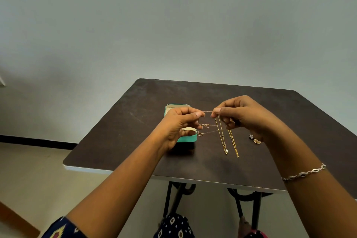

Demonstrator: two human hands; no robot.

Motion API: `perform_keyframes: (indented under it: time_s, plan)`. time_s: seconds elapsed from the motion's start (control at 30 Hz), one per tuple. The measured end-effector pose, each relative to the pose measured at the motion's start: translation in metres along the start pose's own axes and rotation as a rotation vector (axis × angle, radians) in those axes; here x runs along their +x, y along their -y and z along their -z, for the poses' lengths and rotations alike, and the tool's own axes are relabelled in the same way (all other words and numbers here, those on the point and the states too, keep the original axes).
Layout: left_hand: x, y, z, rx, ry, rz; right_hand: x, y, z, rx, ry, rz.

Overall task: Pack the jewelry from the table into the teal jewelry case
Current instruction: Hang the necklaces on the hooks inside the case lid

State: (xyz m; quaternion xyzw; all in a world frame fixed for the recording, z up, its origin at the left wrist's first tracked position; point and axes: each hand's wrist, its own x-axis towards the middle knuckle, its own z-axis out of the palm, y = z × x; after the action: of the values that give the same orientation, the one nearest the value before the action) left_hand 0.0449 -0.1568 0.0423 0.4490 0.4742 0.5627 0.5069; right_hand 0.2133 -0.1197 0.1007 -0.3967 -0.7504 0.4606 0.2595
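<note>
Jewelry lies on the right half of a dark table [135, 121]. The open teal jewelry case [186, 138], cream-lined, sits just left of it, partly hidden behind the left hand [179, 123]. That hand and the right hand [241, 116] hover close together, each pinching a fine gold chain [208, 111], so a short run is taut between the thumbs while the slack loops below. It looks feather-light, limp and quick to knot; I'd hold it near the ends. A beaded chain with a pearl [222, 137] and a twisted gold chain [233, 145] stretch side by side. Two small pieces [257, 141], perhaps earrings, lie by the right wrist.
</note>
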Motion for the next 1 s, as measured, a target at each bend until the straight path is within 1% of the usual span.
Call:
perform_keyframes:
  time_s: [0.2, 0.3, 0.37, 0.47, 0.63, 0.73, 0.9, 1.0]
  plan:
    - [0.0, 0.001, -0.003, -0.094, 0.005, -0.003, 0.0, -0.003, -0.001, 0.005, 0.038, -0.014]
    - [0.0, 0.001, -0.005, -0.269, 0.027, 0.0, 0.001, -0.004, 0.0, 0.106, 0.046, -0.035]
    - [0.0, 0.0, -0.006, -0.365, 0.04, 0.01, 0.001, -0.004, 0.001, 0.216, 0.047, -0.052]
    - [-0.002, 0.002, -0.008, -0.355, 0.027, 0.005, 0.001, -0.004, 0.004, 0.396, 0.039, -0.078]
    - [-0.005, 0.004, -0.013, -0.313, 0.08, 0.028, 0.003, -0.002, 0.006, 0.624, 0.035, -0.102]
    - [-0.006, 0.006, -0.015, -0.303, 0.096, 0.046, 0.003, -0.001, 0.007, 0.651, 0.0, -0.072]
    - [-0.005, 0.009, -0.016, -0.314, 0.115, 0.059, 0.005, -0.003, 0.008, 0.662, -0.002, -0.025]
    - [-0.004, 0.012, -0.017, -0.331, 0.117, 0.066, 0.006, -0.002, 0.007, 0.612, -0.02, 0.014]
